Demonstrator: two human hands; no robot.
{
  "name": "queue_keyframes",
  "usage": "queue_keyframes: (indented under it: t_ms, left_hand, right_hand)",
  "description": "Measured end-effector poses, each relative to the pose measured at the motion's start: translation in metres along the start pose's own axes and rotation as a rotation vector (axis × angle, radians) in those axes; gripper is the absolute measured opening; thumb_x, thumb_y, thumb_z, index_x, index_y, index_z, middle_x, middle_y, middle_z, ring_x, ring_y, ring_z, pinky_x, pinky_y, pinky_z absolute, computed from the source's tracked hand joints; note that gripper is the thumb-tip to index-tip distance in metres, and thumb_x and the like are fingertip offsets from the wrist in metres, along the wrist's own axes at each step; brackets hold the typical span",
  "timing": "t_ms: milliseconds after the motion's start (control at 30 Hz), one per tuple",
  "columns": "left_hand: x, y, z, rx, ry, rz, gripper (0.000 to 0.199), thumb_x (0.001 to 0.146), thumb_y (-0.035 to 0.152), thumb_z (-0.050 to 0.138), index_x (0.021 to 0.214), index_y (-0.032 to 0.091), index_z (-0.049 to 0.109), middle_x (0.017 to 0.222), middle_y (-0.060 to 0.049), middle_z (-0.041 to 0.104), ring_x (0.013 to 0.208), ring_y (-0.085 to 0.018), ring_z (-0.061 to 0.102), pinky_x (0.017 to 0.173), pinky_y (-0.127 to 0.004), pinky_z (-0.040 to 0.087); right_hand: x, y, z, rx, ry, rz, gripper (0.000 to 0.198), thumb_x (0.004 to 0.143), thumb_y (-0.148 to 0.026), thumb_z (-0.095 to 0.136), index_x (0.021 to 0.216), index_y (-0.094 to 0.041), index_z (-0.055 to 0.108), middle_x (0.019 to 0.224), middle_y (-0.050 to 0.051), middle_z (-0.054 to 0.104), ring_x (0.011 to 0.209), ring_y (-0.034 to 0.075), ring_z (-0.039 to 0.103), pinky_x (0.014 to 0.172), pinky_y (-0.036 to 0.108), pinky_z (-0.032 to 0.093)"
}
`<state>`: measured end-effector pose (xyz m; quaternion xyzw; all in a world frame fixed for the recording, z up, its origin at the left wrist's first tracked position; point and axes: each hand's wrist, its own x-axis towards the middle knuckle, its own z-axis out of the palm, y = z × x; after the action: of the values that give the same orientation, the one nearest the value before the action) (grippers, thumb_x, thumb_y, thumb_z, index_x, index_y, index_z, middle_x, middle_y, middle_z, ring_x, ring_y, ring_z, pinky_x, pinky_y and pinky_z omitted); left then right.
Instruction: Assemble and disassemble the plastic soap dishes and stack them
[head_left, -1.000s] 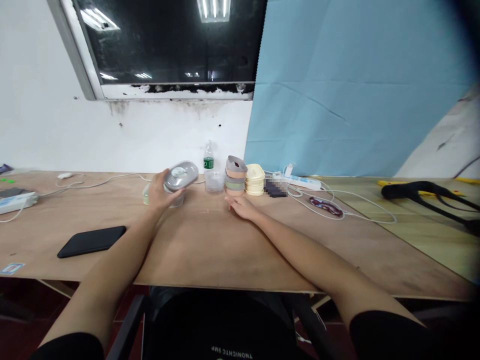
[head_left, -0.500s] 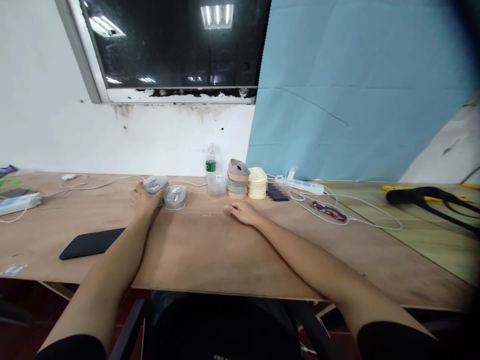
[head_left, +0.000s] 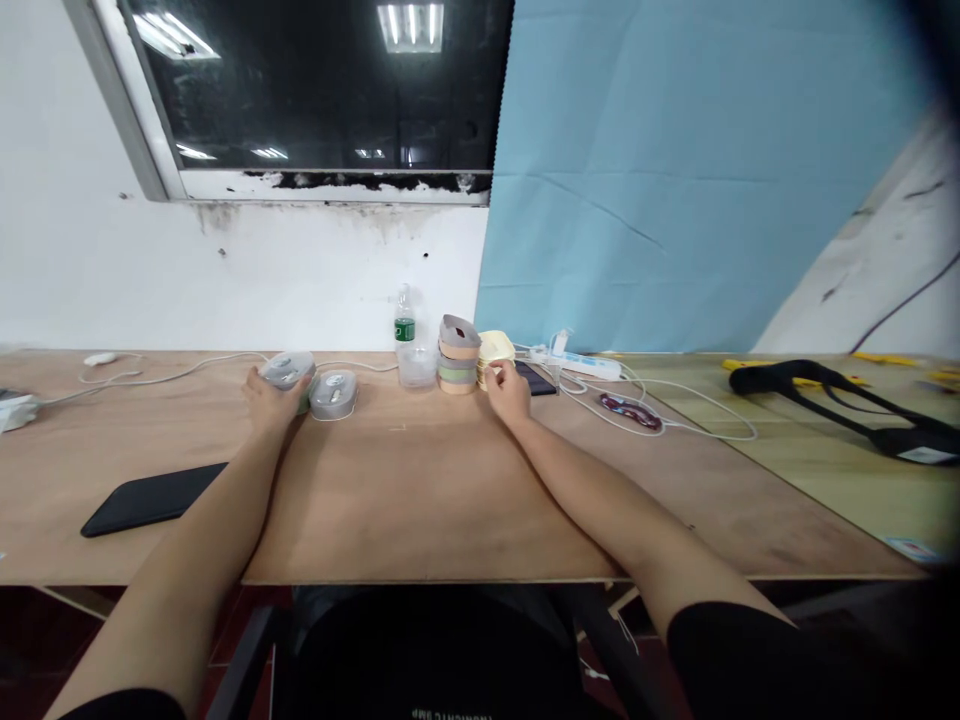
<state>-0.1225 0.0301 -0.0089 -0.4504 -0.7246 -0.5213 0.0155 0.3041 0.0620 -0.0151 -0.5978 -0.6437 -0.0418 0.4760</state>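
My left hand is closed round the side of a small grey container with a clear lid, which stands on the table. Just right of it, apart from the hand, sits a second grey lidded container. My right hand is at the front of a stack of pale yellow square pieces, its fingers bent together against them. Whether a piece is pinched in those fingers is hidden. Left of that stack rises a pile of grey, orange and green rings or sleeves, beside a clear plastic tub.
A green-labelled bottle stands behind the tub. A black phone-like slab lies near my left forearm. To the right are a dark flat device, a power strip, white cables, a maroon wrapper and a black strapped object.
My right hand has moved forward and right, from the table in front of the ring pile to the yellow stack. My left hand stays on its container. The view has shifted a little right.
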Motion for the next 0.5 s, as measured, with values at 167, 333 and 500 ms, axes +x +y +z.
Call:
queue_keyframes:
  t_ms: [167,333,500]
  left_hand:
    - [-0.002,0.000,0.002,-0.012,0.056,-0.006,0.100,0.068,0.064,0.065,0.135,0.002,0.025,0.137,-0.030,0.034,0.129,-0.045,0.031,0.102,-0.058,0.027]
    - [-0.009,0.013,-0.002,0.081,0.219,0.161,0.084,0.080,0.058,0.055,0.139,0.006,0.026,0.139,-0.025,0.036,0.131,-0.041,0.030,0.105,-0.058,0.023]
    - [-0.022,0.033,-0.003,0.072,0.216,0.433,0.077,0.082,0.050,0.055,0.141,0.010,0.028,0.143,-0.020,0.036,0.133,-0.035,0.030,0.110,-0.051,0.019]
  right_hand:
    - [0.014,0.029,0.001,-0.141,-0.037,0.050,0.049,0.089,-0.033,0.042,0.137,-0.020,0.045,0.080,0.006,0.068,0.074,0.022,0.060,0.067,0.029,0.038]
    - [0.019,0.040,0.005,-0.233,-0.109,0.064,0.051,0.092,-0.034,0.039,0.141,-0.020,0.041,0.089,0.009,0.069,0.078,0.024,0.062,0.070,0.031,0.040]
    - [0.020,0.042,0.009,-0.209,-0.094,0.039,0.040,0.091,-0.034,0.041,0.127,-0.019,0.051,0.096,0.011,0.069,0.083,0.025,0.062,0.071,0.031,0.040]
